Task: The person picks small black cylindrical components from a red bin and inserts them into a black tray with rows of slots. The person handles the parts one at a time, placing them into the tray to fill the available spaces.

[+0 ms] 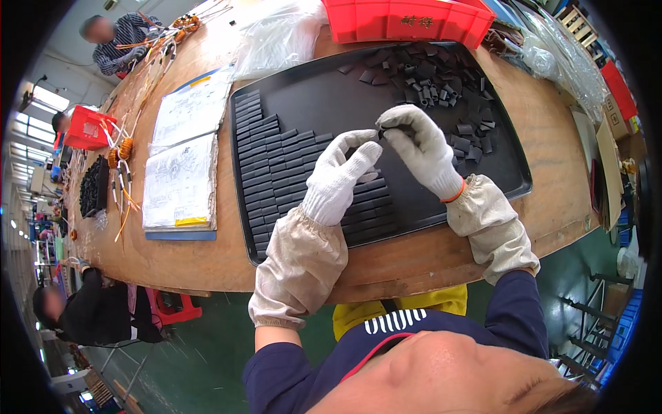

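Observation:
My left hand (343,172) and my right hand (422,148), both in white knitted gloves, meet fingertip to fingertip above a black tray (324,90). A small black piece (381,132) is pinched between them, mostly hidden by the fingers. Beneath and beside my left hand, black tube pieces (289,165) lie side by side in tight rows across the tray's left part. Beyond my right hand, a loose heap of black pieces (431,76) fills the far right; some are short tubes, others look flat. More loose pieces (472,141) lie next to my right wrist.
An open document folder (183,159) lies left of the tray. Behind are clear plastic bags (279,38) and a red bin (407,24). Wired copper-coloured coils (125,148) and a black box of small parts (94,186) stand far left. Other people (103,314) sit around the table.

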The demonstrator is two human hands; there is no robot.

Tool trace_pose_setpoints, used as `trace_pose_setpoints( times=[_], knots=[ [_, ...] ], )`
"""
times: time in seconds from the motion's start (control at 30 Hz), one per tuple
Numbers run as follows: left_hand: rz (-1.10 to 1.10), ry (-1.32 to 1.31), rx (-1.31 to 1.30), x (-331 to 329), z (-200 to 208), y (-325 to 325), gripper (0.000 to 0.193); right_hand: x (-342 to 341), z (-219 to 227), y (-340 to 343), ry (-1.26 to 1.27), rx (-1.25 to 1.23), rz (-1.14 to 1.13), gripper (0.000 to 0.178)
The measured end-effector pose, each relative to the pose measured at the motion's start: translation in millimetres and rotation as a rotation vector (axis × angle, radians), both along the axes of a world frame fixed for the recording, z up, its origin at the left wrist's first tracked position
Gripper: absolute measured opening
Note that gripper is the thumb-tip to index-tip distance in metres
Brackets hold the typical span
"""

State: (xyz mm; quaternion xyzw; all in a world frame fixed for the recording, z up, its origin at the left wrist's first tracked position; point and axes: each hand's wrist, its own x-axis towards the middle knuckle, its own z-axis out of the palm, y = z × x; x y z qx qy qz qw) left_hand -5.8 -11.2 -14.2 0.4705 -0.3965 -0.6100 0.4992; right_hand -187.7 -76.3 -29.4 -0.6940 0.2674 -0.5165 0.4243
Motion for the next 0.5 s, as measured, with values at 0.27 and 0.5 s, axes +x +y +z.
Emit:
trace_pose_setpoints(
  times=[0.27, 0.5],
  knots=[
    [0.032, 0.039, 0.01, -1.7, -2.6, -0.2, 0.041, -7.7, 2.0, -1.2, -0.206, 0.242, 0.262, 0.014],
    [0.045, 0.092, -0.015, -2.7, -0.5, 1.2, 0.044, -6.6, 1.0, -1.4, 0.028, 0.131, 0.165, 0.019]
  ],
)
